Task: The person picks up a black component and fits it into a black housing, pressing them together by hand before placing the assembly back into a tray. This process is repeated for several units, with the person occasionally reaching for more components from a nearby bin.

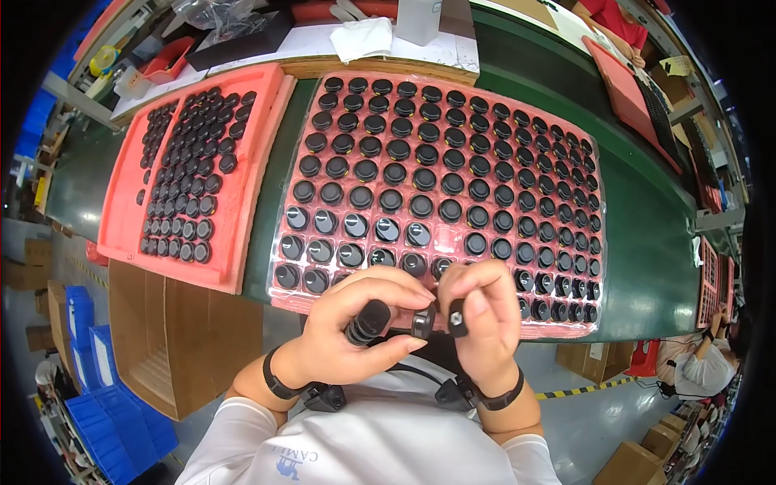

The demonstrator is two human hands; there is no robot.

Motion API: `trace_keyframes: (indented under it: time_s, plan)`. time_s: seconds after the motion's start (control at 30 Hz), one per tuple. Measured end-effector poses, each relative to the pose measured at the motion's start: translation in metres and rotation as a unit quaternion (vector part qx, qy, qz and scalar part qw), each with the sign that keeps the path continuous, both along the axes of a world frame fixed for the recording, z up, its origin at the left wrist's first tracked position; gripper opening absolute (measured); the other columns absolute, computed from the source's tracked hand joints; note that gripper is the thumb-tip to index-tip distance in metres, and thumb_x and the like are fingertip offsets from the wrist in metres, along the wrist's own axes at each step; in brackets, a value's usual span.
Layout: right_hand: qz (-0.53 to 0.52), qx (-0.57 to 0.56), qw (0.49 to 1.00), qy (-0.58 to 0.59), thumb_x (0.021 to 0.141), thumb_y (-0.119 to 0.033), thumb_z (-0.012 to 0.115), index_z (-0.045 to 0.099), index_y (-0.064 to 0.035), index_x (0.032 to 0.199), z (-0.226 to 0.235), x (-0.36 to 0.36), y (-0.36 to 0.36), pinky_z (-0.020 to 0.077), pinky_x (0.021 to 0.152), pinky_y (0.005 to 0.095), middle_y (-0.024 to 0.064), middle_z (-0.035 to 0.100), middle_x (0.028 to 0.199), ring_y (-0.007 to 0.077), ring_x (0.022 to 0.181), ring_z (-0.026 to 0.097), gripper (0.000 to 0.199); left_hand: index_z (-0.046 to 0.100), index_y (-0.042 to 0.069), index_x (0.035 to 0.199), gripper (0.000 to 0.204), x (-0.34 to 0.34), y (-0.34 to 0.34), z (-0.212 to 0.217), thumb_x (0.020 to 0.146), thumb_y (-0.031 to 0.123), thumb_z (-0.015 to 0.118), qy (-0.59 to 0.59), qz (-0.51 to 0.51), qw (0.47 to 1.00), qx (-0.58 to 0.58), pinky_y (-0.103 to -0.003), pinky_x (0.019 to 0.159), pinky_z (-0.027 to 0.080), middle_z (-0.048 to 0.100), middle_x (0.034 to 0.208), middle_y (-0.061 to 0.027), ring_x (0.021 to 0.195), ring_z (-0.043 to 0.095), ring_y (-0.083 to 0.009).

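Observation:
My left hand [331, 335] is closed around a black ribbed cylinder [369, 322], which lies against the palm. Between the thumb and fingertips of that same hand is a small black round part [422, 322] with a shiny rim. Close beside it, my right hand [491, 327] is curled around a black tool-like piece [458, 318] with a pale metallic spot on its end; its full shape is hidden by the fingers. Both hands are over the near edge of a clear plastic tray [449, 236], filled with rows of black round lens-like parts [424, 179].
At the left, a pink foam tray [121, 214] carries more black parts. Green worktop [638, 259] lies right of the clear tray. Behind stands a white shelf [440, 50] with a cloth [361, 39]. Below left are a cardboard box [141, 331] and blue bins [121, 420].

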State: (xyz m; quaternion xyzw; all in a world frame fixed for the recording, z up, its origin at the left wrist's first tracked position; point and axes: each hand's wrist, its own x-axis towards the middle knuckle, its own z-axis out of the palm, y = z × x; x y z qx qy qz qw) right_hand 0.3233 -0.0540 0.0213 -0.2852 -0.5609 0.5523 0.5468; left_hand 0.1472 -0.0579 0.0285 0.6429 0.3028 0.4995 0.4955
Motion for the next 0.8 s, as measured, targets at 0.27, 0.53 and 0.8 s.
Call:
trace_keyframes:
  time_s: [0.27,0.53,0.8]
  plan:
    - [-0.017,0.041,0.998,-0.04,0.095,-0.024,0.053,0.044,-0.0025,0.102,0.001,0.003,0.003,0.0341,0.063,0.024,0.0067,0.049,0.081,0.0116,0.068,0.042,0.024,0.061,-0.001,0.106,0.038,0.001,0.0,0.0,0.072,0.001,0.076,-0.002,-0.001,1.0,0.016,-0.021,0.057,0.042,0.061,0.108,-0.0177,0.067,0.052,-0.008]
    - [0.03,-0.043,0.997,0.063,0.089,-0.023,0.064,0.047,-0.0013,0.112,0.006,0.011,0.001,0.0347,0.064,0.0229,0.0047,0.051,0.085,0.0105,0.071,0.044,0.036,0.06,-0.002,0.106,0.038,0.002,0.001,0.0,0.072,0.003,0.077,-0.014,0.002,1.0,0.01,-0.02,0.056,0.041,0.062,0.105,-0.0176,0.066,0.051,-0.0082]
    - [0.017,0.087,0.982,-0.169,0.082,-0.028,0.072,0.054,-0.0002,0.106,0.008,0.024,0.007,0.0383,0.072,0.0255,0.0082,0.054,0.091,0.0158,0.079,0.049,0.041,0.057,-0.003,0.109,0.041,0.002,0.001,-0.004,0.075,0.009,0.077,0.008,0.025,0.999,0.042,-0.02,0.057,0.041,0.062,0.104,-0.0157,0.069,0.051,-0.0083]
